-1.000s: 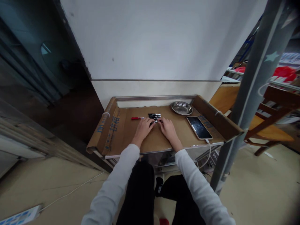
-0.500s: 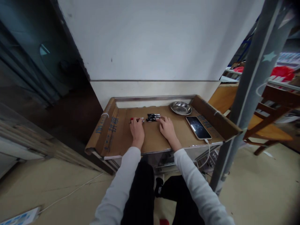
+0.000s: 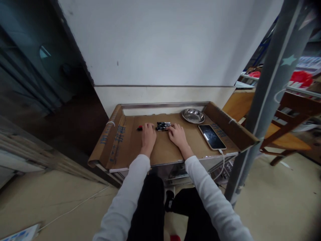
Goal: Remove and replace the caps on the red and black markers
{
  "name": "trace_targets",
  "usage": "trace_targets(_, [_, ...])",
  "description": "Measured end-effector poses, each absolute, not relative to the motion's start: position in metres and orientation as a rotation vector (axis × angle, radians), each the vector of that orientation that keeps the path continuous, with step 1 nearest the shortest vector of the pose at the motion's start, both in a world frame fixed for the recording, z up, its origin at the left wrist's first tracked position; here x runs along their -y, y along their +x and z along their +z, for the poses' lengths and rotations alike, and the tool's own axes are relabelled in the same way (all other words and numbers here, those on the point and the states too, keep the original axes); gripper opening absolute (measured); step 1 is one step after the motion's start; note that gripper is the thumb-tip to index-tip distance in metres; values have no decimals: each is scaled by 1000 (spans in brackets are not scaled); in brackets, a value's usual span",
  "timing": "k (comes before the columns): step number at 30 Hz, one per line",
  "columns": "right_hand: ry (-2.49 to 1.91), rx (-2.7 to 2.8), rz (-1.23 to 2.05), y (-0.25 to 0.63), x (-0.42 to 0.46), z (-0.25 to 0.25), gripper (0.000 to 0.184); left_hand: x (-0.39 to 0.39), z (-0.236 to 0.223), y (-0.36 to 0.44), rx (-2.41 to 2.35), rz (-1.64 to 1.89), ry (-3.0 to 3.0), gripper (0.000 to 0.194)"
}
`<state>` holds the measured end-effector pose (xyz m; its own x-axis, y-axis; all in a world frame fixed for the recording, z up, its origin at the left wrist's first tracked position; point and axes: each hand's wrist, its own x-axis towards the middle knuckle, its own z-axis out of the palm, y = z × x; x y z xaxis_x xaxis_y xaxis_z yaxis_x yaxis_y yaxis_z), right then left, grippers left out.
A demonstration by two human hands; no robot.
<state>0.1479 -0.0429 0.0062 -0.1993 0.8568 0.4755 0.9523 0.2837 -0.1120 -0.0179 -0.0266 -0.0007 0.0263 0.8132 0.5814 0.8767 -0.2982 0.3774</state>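
Observation:
My left hand [image 3: 148, 136] is closed, its fingers bent down on the cardboard over a red marker [image 3: 140, 128]. The red end and a dark tip poke out to the left; the fingers cover the rest. Just to the right lies a small row of black markers [image 3: 162, 124], side by side and pointing left to right. At their right ends rests my right hand [image 3: 178, 136], fingers apart and slightly bent. Its thumb and forefinger touch or nearly touch the nearest markers; the exact contact is too small to make out.
A shallow metal bowl [image 3: 193, 115] stands at the back right. In front of it lies a phone [image 3: 212, 136] with a white cable [image 3: 223, 164] over the front edge. Cardboard walls [image 3: 225, 124] border the table's sides. A grey post [image 3: 260, 100] rises at the right.
My left hand has shifted a little to the right, closer to the black markers, and more of the red marker's left end shows. My right hand has barely moved.

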Motion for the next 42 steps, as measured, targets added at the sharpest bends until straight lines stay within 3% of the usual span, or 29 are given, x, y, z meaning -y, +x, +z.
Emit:
trace_targets(5, [-1609, 2080, -292, 147, 45, 4, 22, 31, -2, -12, 1499, -1021, -2552, 15])
trace_targets(17, [-1612, 2093, -249, 149, 45, 0, 19, 16, -14, -14, 1592, -1127, -2595, 7])
trace_targets(33, [-1245, 2150, 105, 151, 41, 0, 18, 26, -2, -13, 1374, -1457, -2908, 13])
trace_targets(37, [-1208, 2196, 49, 150, 45, 2, 19, 25, -2, -13, 1381, -1474, -2877, 11])
trace_targets(42, [-1482, 2109, -149, 151, 49, 4, 21, 29, -1, -12, 1359, -1206, -2731, 26])
